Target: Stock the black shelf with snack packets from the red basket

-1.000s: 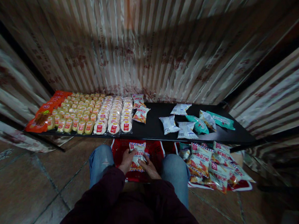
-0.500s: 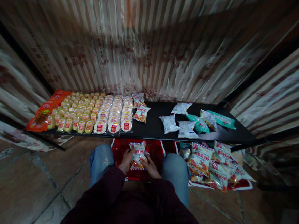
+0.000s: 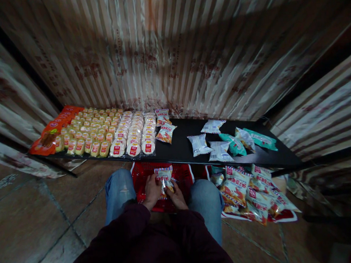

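Observation:
Between my knees, over a red plastic basket (image 3: pixel 182 172), I hold a white and orange snack bag (image 3: pixel 164 174) with striped ends and red lettering. My left hand (image 3: pixel 152 190) is closed on its left side, with the fingers across the front. Gripping the lower right side is my right hand (image 3: pixel 176 195). On the black shelf (image 3: pixel 181 149) just beyond, two matching snack bags (image 3: pixel 166 133) lie at the back, one overlapping the other.
Rows of round white packaged cakes (image 3: pixel 133 147), small yellow packaged cakes (image 3: pixel 96 147) and orange packets (image 3: pixel 48 138) fill the shelf's left. Silver-backed bags (image 3: pixel 220 151) and green packets (image 3: pixel 234 144) lie on its right. More snack bags (image 3: pixel 235 185) fill a second basket on the floor at right.
My left hand has slid further over the front of the snack bag, covering more of it. The bag has shifted slightly to the right. The shelf goods are unchanged.

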Motion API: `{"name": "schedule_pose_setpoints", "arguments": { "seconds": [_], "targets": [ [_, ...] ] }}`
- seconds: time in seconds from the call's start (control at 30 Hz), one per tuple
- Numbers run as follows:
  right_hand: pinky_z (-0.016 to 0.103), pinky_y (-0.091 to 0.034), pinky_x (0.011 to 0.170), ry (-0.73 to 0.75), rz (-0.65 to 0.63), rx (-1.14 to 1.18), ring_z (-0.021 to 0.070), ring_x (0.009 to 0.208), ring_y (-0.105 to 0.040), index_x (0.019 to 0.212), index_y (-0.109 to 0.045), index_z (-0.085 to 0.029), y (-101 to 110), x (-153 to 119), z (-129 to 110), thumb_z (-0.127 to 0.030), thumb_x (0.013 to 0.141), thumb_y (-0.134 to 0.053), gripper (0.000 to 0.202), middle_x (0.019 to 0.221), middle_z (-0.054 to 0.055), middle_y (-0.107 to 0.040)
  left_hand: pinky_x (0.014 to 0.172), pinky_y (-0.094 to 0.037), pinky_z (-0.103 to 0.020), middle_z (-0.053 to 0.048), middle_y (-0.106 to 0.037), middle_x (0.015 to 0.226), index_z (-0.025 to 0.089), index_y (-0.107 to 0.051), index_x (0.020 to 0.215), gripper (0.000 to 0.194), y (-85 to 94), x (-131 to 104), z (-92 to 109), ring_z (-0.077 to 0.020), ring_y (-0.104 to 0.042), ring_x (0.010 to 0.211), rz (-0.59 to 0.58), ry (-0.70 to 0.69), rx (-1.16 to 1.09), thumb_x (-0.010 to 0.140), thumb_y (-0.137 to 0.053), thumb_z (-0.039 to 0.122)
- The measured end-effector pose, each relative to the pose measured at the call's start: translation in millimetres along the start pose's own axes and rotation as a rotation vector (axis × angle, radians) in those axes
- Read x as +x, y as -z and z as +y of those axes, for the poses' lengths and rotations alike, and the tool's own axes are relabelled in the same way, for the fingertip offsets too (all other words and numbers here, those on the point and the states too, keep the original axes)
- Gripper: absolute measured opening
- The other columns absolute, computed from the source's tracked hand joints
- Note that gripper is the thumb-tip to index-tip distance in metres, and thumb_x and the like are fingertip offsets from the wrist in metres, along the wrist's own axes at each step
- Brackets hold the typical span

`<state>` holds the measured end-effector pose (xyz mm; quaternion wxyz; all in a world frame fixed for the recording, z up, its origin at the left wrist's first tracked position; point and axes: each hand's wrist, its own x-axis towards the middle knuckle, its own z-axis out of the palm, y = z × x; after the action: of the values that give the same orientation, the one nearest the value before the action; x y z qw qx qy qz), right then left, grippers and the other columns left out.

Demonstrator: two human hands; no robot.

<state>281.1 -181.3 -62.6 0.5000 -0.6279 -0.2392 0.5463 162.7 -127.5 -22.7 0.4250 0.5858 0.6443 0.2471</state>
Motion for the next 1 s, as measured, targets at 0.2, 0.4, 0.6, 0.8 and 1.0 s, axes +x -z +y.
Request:
{"name": "schedule_pose_setpoints", "arguments": {
  "seconds": [0.2,0.4,0.6,0.8,1.0],
  "targets": [
    [0.036,-0.052,0.084,0.055,0.014,-0.161,0.0259,0.098,-0.065,0.127,-0.053,-0.022,0,-1,-1,-0.05,0.058,-0.07,0.076,0.103,0.006,-0.07,0.102,-0.035,-0.03,-0.01,-0.057,0.114,0.017,-0.065,0.1,0.028,-1.7,-9,10,-0.0212,-0.05,0.113,-0.021,-0.02,-0.036,0.075,-0.053,0.011],
    [0.036,-0.048,0.092,0.079,-0.022,-0.121,0.0262,0.11,-0.06,0.126,-0.056,-0.021,-3,-10,-11,-0.053,0.062,-0.067,0.072,0.116,0.007,-0.066,0.096,-0.038,-0.033,-0.013,-0.062,0.113,0.015,-0.064,0.104,0.029,-7.9,-5,3,-0.0243,-0.056,0.108,-0.083,0.075,-0.16,0.077,-0.057,0.024],
    [0.041,-0.035,0.107,0.139,0.041,-0.063,0.0275,0.127,-0.048,0.112,-0.066,-0.024,-2,-10,-15,-0.054,0.064,-0.068,0.057,0.128,0.005,-0.061,0.084,-0.044,-0.03,-0.012,-0.068,0.104,0.014,-0.062,0.105,0.033,-9.7,-5,-1,-0.0224,-0.063,0.096,-0.149,0.151,-0.361,0.08,-0.054,0.035],
    [0.042,-0.043,0.1,0.123,0.089,0.056,0.0283,0.119,-0.055,0.119,-0.062,-0.023,-4,-6,-6,-0.06,0.063,-0.068,0.067,0.121,0.008,-0.064,0.075,-0.046,-0.029,-0.011,-0.07,0.095,0.015,-0.062,0.093,0.035,-9.4,-6,-6,-0.0219,-0.064,0.085,-0.168,0.198,-0.493,0.073,-0.065,0.043],
    [0.043,-0.04,0.103,0.17,0.038,0.114,0.0274,0.117,-0.056,0.119,-0.062,-0.023,-5,-5,-4,-0.06,0.063,-0.07,0.068,0.12,0.01,-0.065,0.074,-0.046,-0.028,-0.009,-0.07,0.089,0.014,-0.063,0.089,0.039,-6.0,-6,-7,-0.0212,-0.064,0.085,-0.189,0.251,-0.572,0.063,-0.076,0.041]
  ]
}}
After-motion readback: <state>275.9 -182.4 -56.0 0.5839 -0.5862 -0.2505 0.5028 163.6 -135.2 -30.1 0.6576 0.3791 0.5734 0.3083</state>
